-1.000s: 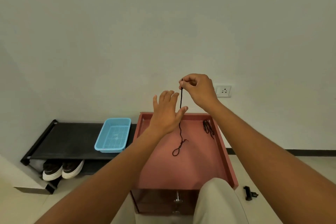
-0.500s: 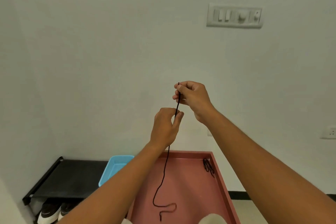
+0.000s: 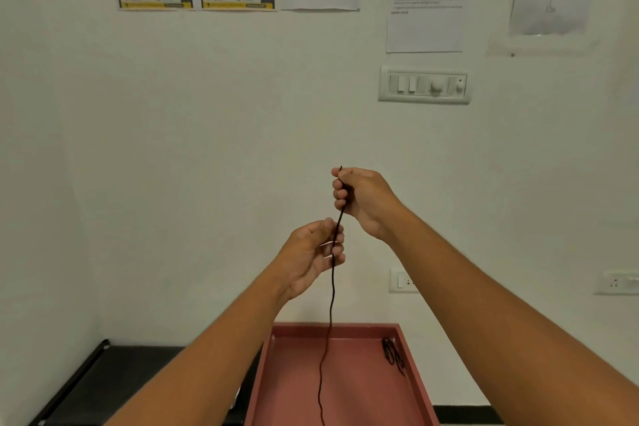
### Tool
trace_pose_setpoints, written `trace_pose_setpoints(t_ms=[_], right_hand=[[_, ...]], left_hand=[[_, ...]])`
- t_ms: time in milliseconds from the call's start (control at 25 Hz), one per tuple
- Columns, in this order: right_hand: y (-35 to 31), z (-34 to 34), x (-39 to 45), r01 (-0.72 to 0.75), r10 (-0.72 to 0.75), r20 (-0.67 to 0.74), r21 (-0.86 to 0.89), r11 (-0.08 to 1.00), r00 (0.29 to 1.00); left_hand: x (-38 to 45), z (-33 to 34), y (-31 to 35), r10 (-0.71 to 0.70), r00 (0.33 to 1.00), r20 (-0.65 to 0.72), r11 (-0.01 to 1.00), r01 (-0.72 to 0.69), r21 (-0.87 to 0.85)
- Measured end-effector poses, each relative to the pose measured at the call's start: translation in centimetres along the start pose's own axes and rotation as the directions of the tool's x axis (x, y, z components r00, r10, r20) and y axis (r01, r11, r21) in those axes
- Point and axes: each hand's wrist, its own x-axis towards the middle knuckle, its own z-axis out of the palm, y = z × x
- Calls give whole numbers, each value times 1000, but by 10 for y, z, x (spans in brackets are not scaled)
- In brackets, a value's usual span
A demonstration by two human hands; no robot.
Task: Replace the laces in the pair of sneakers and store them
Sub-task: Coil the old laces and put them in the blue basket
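Note:
A thin black lace (image 3: pixel 331 304) hangs straight down in front of the white wall. My right hand (image 3: pixel 361 199) grips its top end in a fist, the tip poking out above. Just below, my left hand (image 3: pixel 313 254) holds the same lace between thumb and curled fingers. The lace's lower part trails down over the red tray-top table (image 3: pixel 297 330) and runs out of the frame's bottom. A second black lace (image 3: pixel 392 354), bundled, lies in the table's far right corner. The sneakers are out of view.
A low black shoe rack (image 3: pixel 114 377) stands left of the table against the wall. Posters, a QR sheet, a switch panel (image 3: pixel 424 85) and wall sockets are on the wall above.
The camera has tilted upward, so the blue basket and sneakers dropped out of view. My left hand went from open to holding the lace below my right hand. The lace was lifted higher.

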Motion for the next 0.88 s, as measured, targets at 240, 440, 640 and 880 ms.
trace_pose_setpoints(t_ms=[240, 440, 640, 880], right_hand=[[1, -3, -6, -230, 205, 134, 206, 951, 969], [3, -11, -16, -296, 402, 324, -330, 896, 856], [26, -16, -24, -94, 459, 185, -849, 521, 869], [55, -11, -13, -79, -14, -173, -518, 852, 985]], left_hand=[[-4, -21, -3, -148, 982, 120, 984, 134, 118], [2, -32, 9, -196, 981, -5, 918, 185, 351], [10, -32, 38, -113, 980, -164, 910, 169, 378], [1, 0, 30, 91, 973, -211, 930, -7, 367]])
